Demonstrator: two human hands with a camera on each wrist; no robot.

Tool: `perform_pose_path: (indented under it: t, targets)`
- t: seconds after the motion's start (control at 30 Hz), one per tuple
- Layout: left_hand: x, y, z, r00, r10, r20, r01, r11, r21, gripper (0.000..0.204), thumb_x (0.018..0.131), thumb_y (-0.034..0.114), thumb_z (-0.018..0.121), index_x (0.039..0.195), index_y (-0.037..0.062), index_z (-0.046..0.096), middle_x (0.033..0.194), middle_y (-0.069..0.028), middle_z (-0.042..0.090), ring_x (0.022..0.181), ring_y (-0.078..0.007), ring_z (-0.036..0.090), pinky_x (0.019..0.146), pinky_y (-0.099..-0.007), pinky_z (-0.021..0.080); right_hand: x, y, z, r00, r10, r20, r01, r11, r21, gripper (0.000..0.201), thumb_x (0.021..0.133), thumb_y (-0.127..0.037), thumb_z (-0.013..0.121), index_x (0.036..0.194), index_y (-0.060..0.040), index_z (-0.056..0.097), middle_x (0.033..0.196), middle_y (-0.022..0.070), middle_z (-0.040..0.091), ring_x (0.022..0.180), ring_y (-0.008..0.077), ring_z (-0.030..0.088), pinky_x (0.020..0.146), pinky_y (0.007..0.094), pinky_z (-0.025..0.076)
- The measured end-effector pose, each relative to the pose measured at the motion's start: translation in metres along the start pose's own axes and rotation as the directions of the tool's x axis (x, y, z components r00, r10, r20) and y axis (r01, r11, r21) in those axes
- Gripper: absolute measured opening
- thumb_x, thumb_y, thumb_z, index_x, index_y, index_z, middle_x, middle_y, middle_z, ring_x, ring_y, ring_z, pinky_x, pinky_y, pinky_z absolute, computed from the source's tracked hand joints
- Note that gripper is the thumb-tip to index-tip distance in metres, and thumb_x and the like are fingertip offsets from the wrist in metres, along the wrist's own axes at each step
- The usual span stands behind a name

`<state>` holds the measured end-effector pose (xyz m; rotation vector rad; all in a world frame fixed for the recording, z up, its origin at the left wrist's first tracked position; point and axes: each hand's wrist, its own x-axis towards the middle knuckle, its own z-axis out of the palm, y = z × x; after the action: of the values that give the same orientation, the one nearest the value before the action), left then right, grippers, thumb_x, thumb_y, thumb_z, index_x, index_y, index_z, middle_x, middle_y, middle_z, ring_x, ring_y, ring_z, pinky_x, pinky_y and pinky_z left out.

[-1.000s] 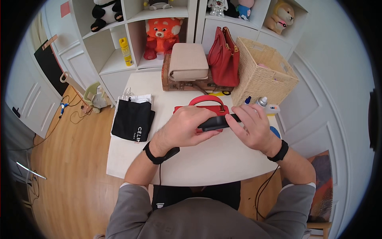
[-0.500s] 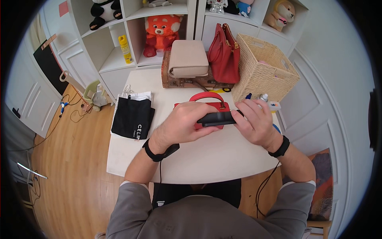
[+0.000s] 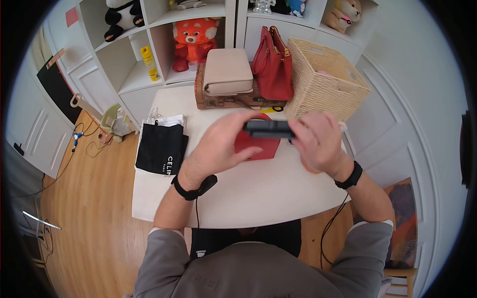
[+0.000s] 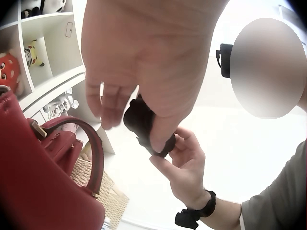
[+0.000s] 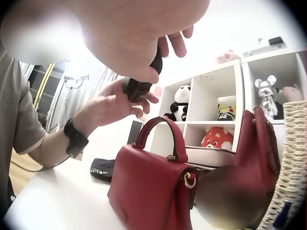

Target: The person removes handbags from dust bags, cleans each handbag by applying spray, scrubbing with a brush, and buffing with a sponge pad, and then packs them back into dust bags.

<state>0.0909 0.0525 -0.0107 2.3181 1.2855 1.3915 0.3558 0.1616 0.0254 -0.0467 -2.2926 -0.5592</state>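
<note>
Right now I'm holding the black case lifted above the surface, long axis running left-right, left hand gripping its left end, right hand its right, red handbag beneath.

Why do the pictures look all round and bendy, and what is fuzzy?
Head view: a fisheye lens bends the shelves and table and leaves black corners; the raised hands and black object are smeared. Left wrist view: the left hand is huge, close and soft. Right wrist view: bright window glare behind the left hand.
</note>
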Motion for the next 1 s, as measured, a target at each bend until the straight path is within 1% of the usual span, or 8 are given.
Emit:
perform_pose_path:
  t: [0.23, 0.3, 0.37, 0.4, 0.57, 0.77, 0.9, 1.0]
  targets:
    - [-0.006, -0.048, 0.003, 0.975, -0.161, -0.156, 0.208, 0.911, 0.357, 0.1, 0.081, 0.016, 0.091, 0.162, 0.0015, 0.034, 0.149, -0.0256, 0.054, 0.128, -0.0371, 0.062, 0.107, -0.0448, 0.053, 0.021, 0.083, -0.014, 0.834, 0.508, -0.215, -0.527, 0.849, -0.037, 0.051, 0.085, 0.006, 0.069, 0.134, -0.0073, 0.064, 0.12, 0.0174, 0.068, 0.104, 0.0383, 0.067, 0.092, 0.0455, 0.055]
    - [-0.006, -0.055, 0.003, 0.884, -0.453, 0.114, 0.406, 0.866, 0.291, 0.094, 0.082, 0.024, 0.091, 0.157, 0.0002, 0.04, 0.133, -0.0276, 0.065, 0.116, -0.038, 0.069, 0.098, -0.0439, 0.057, 0.021, 0.126, -0.014, 0.795, 0.568, -0.213, -0.589, 0.806, -0.051, 0.051, 0.085, 0.007, 0.069, 0.133, -0.0087, 0.064, 0.12, 0.0179, 0.068, 0.106, 0.0389, 0.067, 0.091, 0.0451, 0.055]
    - [0.0, -0.053, 0.001, 0.829, -0.528, 0.185, 0.465, 0.834, 0.297, 0.086, 0.082, 0.028, 0.09, 0.15, -0.0003, 0.046, 0.123, -0.0269, 0.069, 0.109, -0.0384, 0.071, 0.094, -0.0437, 0.058, 0.021, 0.161, -0.011, 0.755, 0.621, -0.212, -0.645, 0.762, -0.063, 0.05, 0.085, 0.007, 0.068, 0.131, -0.0102, 0.065, 0.121, 0.0185, 0.068, 0.109, 0.0395, 0.068, 0.091, 0.0446, 0.055]
    - [0.002, -0.052, -0.001, 0.76, -0.597, 0.257, 0.52, 0.796, 0.31, 0.079, 0.082, 0.033, 0.09, 0.144, -0.0008, 0.053, 0.112, -0.0261, 0.073, 0.102, -0.0388, 0.073, 0.09, -0.0436, 0.059, 0.021, 0.174, -0.007, 0.748, 0.648, -0.142, -0.663, 0.733, -0.153, 0.048, 0.084, 0.009, 0.066, 0.129, -0.009, 0.064, 0.119, 0.0193, 0.069, 0.109, 0.0407, 0.068, 0.091, 0.0441, 0.055]
    - [-0.006, -0.061, 0.001, 0.818, -0.517, 0.253, 0.444, 0.846, 0.294, 0.062, 0.082, 0.036, 0.089, 0.126, -0.0007, 0.064, 0.103, -0.0238, 0.075, 0.097, -0.0399, 0.073, 0.089, -0.0439, 0.058, 0.0, 0.229, 0.027, 0.735, 0.65, 0.191, -0.643, 0.758, -0.107, 0.043, 0.082, 0.014, 0.059, 0.121, -0.0047, 0.065, 0.106, 0.021, 0.072, 0.101, 0.0398, 0.07, 0.087, 0.0415, 0.055]
    - [-0.007, -0.06, -0.001, 0.838, -0.491, 0.24, 0.432, 0.864, 0.257, 0.059, 0.082, 0.036, 0.089, 0.122, -0.0006, 0.065, 0.104, -0.0235, 0.074, 0.099, -0.0408, 0.073, 0.091, -0.0453, 0.057, 0.0, 0.231, 0.061, 0.438, 0.676, 0.593, -0.856, 0.515, 0.045, 0.032, 0.084, 0.012, 0.054, 0.107, -0.0002, 0.074, 0.093, 0.0049, 0.076, 0.087, 0.0156, 0.067, 0.077, 0.0336, 0.052]
    - [-0.01, -0.067, 0.004, 0.862, -0.458, 0.218, 0.411, 0.882, 0.231, 0.057, 0.081, 0.039, 0.088, 0.114, -0.0009, 0.064, 0.103, -0.0229, 0.074, 0.1, -0.0411, 0.072, 0.091, -0.0472, 0.056, -0.001, 0.244, 0.067, 0.326, 0.63, 0.705, -0.831, 0.547, -0.105, 0.033, 0.09, 0.004, 0.054, 0.106, -0.0051, 0.081, 0.094, 0.0024, 0.077, 0.082, 0.0127, 0.067, 0.073, 0.0309, 0.052]
    - [-0.011, -0.068, 0.004, 0.856, -0.466, 0.223, 0.401, 0.872, 0.281, 0.06, 0.082, 0.038, 0.088, 0.12, -0.0018, 0.064, 0.105, -0.0235, 0.074, 0.1, -0.0415, 0.072, 0.092, -0.0458, 0.057, -0.002, 0.248, 0.072, 0.237, 0.574, 0.784, -0.939, 0.342, 0.034, 0.032, 0.095, -0.003, 0.057, 0.111, -0.0071, 0.084, 0.096, 0.0031, 0.078, 0.079, 0.0129, 0.068, 0.073, 0.0318, 0.054]
